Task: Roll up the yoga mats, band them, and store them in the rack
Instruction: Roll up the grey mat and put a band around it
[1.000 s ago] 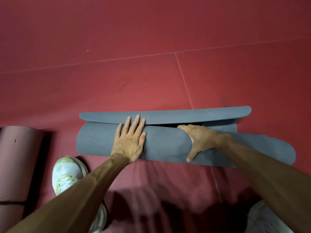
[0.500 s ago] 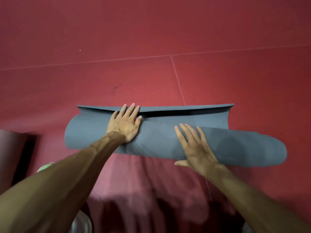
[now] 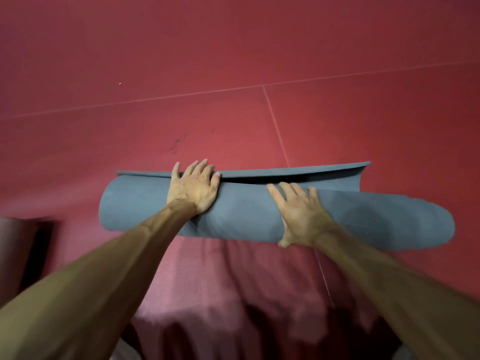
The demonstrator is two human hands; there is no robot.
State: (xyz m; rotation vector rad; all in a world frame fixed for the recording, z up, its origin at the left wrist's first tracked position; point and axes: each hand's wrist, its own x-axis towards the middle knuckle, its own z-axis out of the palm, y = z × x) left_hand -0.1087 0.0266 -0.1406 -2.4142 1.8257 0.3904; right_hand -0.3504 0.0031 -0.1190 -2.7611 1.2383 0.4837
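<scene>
An exercise studio, by the look; red padded flooring (image 3: 233,53) in seamed tiles fills the frame. A grey yoga mat (image 3: 246,216) lies centre; a pinkish roll (image 3: 11,245), lower left.

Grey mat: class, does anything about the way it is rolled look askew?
Yes. The grey mat is rolled crooked: its right end sticks out far past the loose flap, while the left end sits nearly level.

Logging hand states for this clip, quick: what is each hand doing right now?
Left hand: open, fingers straight, pressing flat on the gray mat roll.
Right hand: open, palm and fingers lying on the same roll.
</scene>
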